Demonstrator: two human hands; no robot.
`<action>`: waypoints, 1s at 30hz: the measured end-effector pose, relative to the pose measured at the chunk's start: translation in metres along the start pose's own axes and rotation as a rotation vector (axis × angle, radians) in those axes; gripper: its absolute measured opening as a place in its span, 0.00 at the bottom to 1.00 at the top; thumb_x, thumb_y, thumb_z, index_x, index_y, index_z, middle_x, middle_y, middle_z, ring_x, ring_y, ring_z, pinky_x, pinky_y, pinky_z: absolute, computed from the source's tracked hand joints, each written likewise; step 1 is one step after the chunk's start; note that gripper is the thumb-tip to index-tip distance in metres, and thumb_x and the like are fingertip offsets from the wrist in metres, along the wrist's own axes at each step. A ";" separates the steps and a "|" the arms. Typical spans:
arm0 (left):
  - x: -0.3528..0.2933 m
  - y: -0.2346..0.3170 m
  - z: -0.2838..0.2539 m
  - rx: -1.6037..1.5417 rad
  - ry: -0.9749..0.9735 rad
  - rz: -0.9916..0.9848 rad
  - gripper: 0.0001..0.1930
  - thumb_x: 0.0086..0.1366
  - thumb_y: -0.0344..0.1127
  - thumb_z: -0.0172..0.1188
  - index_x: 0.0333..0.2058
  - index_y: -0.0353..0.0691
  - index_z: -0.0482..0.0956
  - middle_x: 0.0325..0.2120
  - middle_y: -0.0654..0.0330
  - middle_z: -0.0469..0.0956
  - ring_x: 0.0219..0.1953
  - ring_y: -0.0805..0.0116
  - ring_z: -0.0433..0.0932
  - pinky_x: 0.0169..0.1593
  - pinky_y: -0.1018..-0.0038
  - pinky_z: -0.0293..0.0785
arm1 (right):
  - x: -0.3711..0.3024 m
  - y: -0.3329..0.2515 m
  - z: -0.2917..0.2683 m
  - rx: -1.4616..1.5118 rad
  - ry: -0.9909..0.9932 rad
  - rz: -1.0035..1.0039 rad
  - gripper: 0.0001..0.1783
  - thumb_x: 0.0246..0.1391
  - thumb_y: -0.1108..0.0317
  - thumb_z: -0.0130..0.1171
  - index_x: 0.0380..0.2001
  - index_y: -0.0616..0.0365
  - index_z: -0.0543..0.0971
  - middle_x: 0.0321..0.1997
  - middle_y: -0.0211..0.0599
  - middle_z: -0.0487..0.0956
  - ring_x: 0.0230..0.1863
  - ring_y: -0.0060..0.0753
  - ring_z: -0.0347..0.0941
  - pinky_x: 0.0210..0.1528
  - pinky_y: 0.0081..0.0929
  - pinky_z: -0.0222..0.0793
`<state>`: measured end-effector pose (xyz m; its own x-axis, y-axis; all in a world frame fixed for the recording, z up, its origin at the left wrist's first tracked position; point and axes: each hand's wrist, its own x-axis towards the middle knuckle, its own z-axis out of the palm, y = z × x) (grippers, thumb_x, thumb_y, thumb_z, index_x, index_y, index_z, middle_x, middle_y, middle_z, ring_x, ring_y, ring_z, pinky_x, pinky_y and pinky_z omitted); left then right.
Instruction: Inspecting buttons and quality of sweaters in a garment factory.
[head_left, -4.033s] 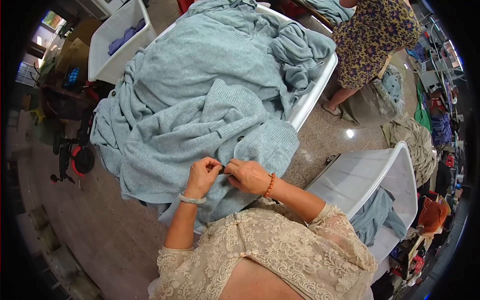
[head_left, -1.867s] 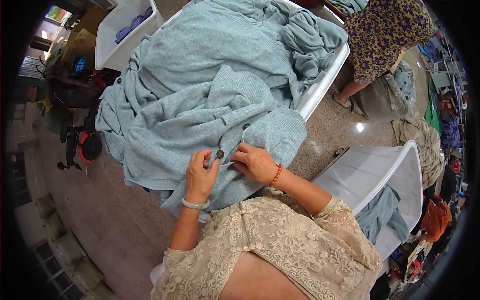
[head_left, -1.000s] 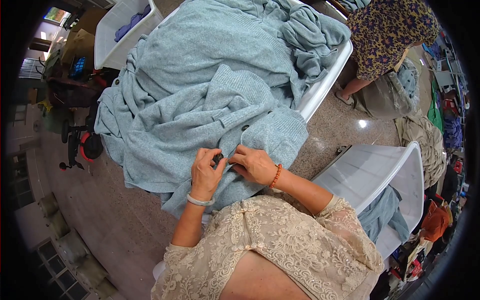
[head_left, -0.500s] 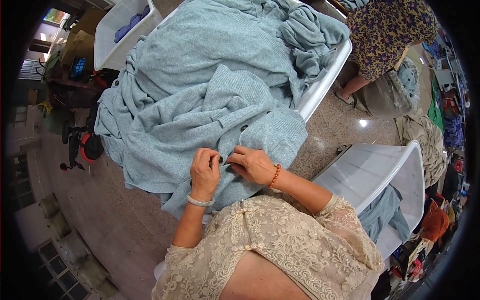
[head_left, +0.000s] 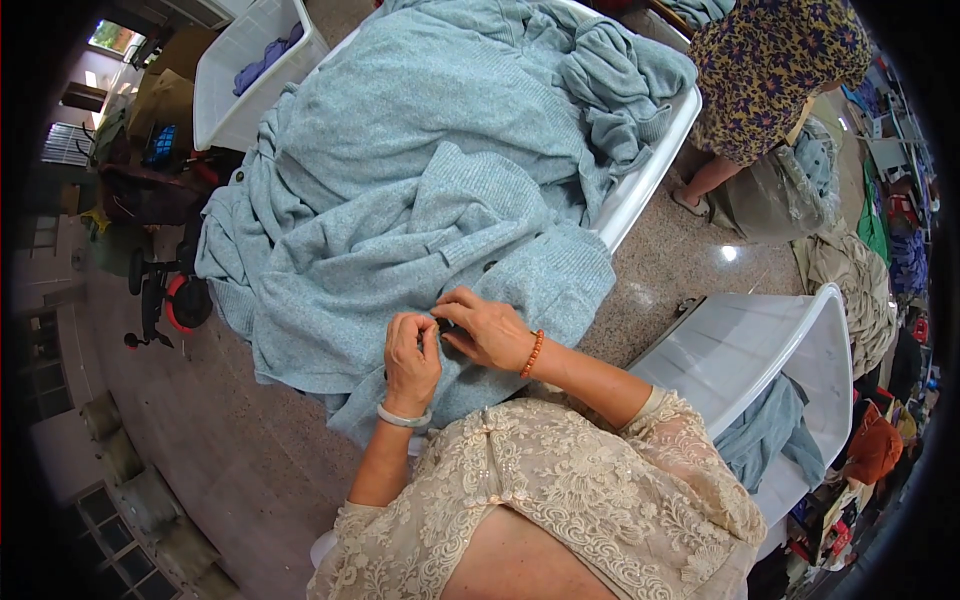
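Note:
A light blue-green knitted cardigan (head_left: 350, 300) lies spread over the front of a large heap of like knitwear (head_left: 430, 90). My left hand (head_left: 411, 362) is closed, its fingertips pinching the cardigan's front edge. Right beside it, my right hand (head_left: 487, 330) bends its thumb and forefinger onto the same edge. Between the fingertips a dark button (head_left: 444, 325) partly shows; the fingers cover the rest. Another dark button (head_left: 490, 267) sits on the cardigan just beyond my right hand.
A white bin (head_left: 655, 170) holds the heap. To the right stands another white bin (head_left: 725, 340) with blue-green garments inside; a third bin (head_left: 250, 95) is at the far left. A person in a patterned garment (head_left: 770, 80) bends beside a plastic-wrapped bundle (head_left: 775, 200) at the far right.
Both hands have shifted slightly down relative to the cardigan and drawn closer together. My right hand has moved left, its fingers now over the button by my left fingertips.

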<state>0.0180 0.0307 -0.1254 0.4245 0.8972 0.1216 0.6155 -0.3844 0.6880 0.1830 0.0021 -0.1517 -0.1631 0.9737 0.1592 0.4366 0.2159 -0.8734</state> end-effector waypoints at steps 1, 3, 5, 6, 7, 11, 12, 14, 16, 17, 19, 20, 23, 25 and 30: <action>0.001 -0.001 0.000 0.049 -0.006 0.031 0.03 0.57 0.24 0.54 0.29 0.34 0.68 0.28 0.51 0.70 0.32 0.50 0.70 0.37 0.61 0.67 | 0.001 0.003 0.001 -0.024 -0.003 -0.012 0.15 0.48 0.69 0.60 0.41 0.56 0.74 0.45 0.38 0.72 0.37 0.45 0.76 0.36 0.36 0.73; 0.002 -0.003 -0.002 0.140 -0.033 0.080 0.03 0.57 0.26 0.55 0.28 0.37 0.69 0.27 0.52 0.70 0.32 0.50 0.70 0.36 0.60 0.66 | 0.004 0.005 0.003 -0.041 -0.026 0.001 0.12 0.48 0.67 0.60 0.38 0.54 0.75 0.44 0.36 0.73 0.37 0.43 0.75 0.36 0.33 0.72; 0.004 -0.004 -0.004 0.242 -0.075 0.141 0.03 0.57 0.28 0.55 0.28 0.38 0.69 0.27 0.52 0.70 0.33 0.51 0.70 0.36 0.61 0.66 | 0.006 0.006 0.004 -0.053 -0.016 -0.009 0.11 0.48 0.67 0.61 0.36 0.54 0.75 0.43 0.35 0.73 0.35 0.44 0.75 0.34 0.35 0.72; 0.004 -0.003 -0.005 0.264 -0.068 0.165 0.04 0.56 0.27 0.55 0.27 0.38 0.69 0.27 0.52 0.69 0.32 0.51 0.70 0.36 0.61 0.66 | 0.007 0.006 0.004 -0.055 -0.028 -0.016 0.10 0.48 0.67 0.61 0.34 0.54 0.75 0.42 0.35 0.73 0.34 0.45 0.75 0.34 0.35 0.72; 0.003 -0.003 -0.006 0.291 -0.098 0.169 0.04 0.56 0.27 0.55 0.27 0.37 0.69 0.26 0.52 0.69 0.32 0.50 0.70 0.36 0.60 0.65 | 0.008 0.006 0.005 -0.078 -0.053 -0.002 0.09 0.48 0.66 0.61 0.33 0.55 0.74 0.42 0.35 0.74 0.34 0.45 0.75 0.33 0.35 0.72; 0.002 -0.005 -0.007 0.364 -0.130 0.191 0.04 0.57 0.28 0.54 0.27 0.37 0.69 0.27 0.52 0.69 0.34 0.51 0.69 0.38 0.60 0.65 | 0.009 0.008 0.007 -0.068 -0.067 -0.024 0.08 0.47 0.66 0.59 0.30 0.57 0.75 0.38 0.41 0.72 0.32 0.48 0.74 0.32 0.40 0.71; 0.001 -0.006 -0.007 0.377 -0.159 0.171 0.04 0.57 0.28 0.54 0.27 0.37 0.69 0.27 0.52 0.68 0.34 0.51 0.69 0.38 0.60 0.65 | 0.009 0.009 0.007 -0.086 -0.078 -0.030 0.08 0.47 0.67 0.59 0.31 0.57 0.74 0.39 0.39 0.73 0.33 0.47 0.74 0.33 0.39 0.71; 0.000 -0.009 -0.007 0.341 -0.159 0.186 0.03 0.57 0.28 0.53 0.27 0.37 0.68 0.28 0.51 0.68 0.33 0.51 0.68 0.38 0.61 0.65 | 0.008 0.011 0.008 -0.092 -0.113 -0.017 0.09 0.48 0.68 0.59 0.32 0.57 0.73 0.41 0.39 0.73 0.35 0.46 0.74 0.35 0.36 0.71; 0.000 -0.012 -0.006 0.290 -0.189 0.171 0.04 0.57 0.28 0.54 0.27 0.36 0.68 0.28 0.51 0.69 0.34 0.50 0.69 0.38 0.59 0.64 | 0.008 0.013 0.009 -0.070 -0.117 0.001 0.09 0.48 0.68 0.59 0.32 0.57 0.73 0.40 0.39 0.72 0.35 0.47 0.74 0.34 0.37 0.71; 0.000 -0.013 -0.006 0.216 -0.163 0.152 0.03 0.57 0.27 0.53 0.27 0.36 0.68 0.27 0.50 0.69 0.33 0.49 0.69 0.38 0.59 0.64 | 0.008 0.014 0.009 -0.064 -0.114 0.001 0.09 0.48 0.68 0.59 0.32 0.57 0.73 0.39 0.39 0.72 0.34 0.47 0.73 0.34 0.37 0.70; -0.001 -0.014 -0.005 0.095 -0.176 0.068 0.03 0.57 0.25 0.53 0.27 0.35 0.68 0.26 0.49 0.69 0.32 0.47 0.69 0.37 0.58 0.65 | 0.007 0.015 0.009 -0.047 -0.108 0.002 0.09 0.48 0.68 0.59 0.32 0.56 0.72 0.39 0.39 0.71 0.34 0.48 0.73 0.34 0.38 0.70; -0.001 -0.014 -0.005 0.040 -0.158 0.063 0.03 0.57 0.25 0.52 0.27 0.34 0.68 0.26 0.49 0.69 0.31 0.47 0.69 0.36 0.59 0.65 | 0.006 0.015 0.009 -0.040 -0.115 0.005 0.08 0.48 0.68 0.59 0.33 0.56 0.72 0.39 0.40 0.70 0.33 0.48 0.73 0.33 0.38 0.69; -0.002 -0.013 -0.003 -0.029 -0.161 0.042 0.03 0.57 0.24 0.52 0.26 0.34 0.67 0.26 0.49 0.69 0.31 0.48 0.69 0.37 0.60 0.66 | 0.006 0.017 0.011 -0.050 -0.097 -0.019 0.08 0.49 0.69 0.58 0.32 0.56 0.72 0.39 0.40 0.69 0.33 0.48 0.74 0.33 0.40 0.69; -0.004 -0.014 -0.002 -0.068 -0.178 -0.013 0.02 0.58 0.24 0.52 0.27 0.33 0.68 0.26 0.49 0.70 0.30 0.51 0.71 0.36 0.62 0.67 | 0.007 0.018 0.013 -0.076 -0.102 -0.016 0.09 0.49 0.68 0.58 0.34 0.55 0.72 0.40 0.40 0.69 0.33 0.48 0.74 0.33 0.40 0.69; -0.008 -0.022 -0.002 -0.163 -0.028 -0.091 0.03 0.59 0.26 0.54 0.29 0.33 0.70 0.26 0.51 0.71 0.28 0.56 0.72 0.33 0.66 0.68 | 0.007 0.009 0.010 -0.147 -0.067 -0.029 0.16 0.52 0.66 0.57 0.45 0.53 0.71 0.42 0.38 0.70 0.30 0.43 0.74 0.34 0.37 0.71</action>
<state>-0.0004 0.0322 -0.1398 0.3919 0.9194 0.0349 0.5372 -0.2594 0.8026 0.1770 0.0098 -0.1635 -0.2338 0.9609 0.1483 0.5551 0.2571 -0.7911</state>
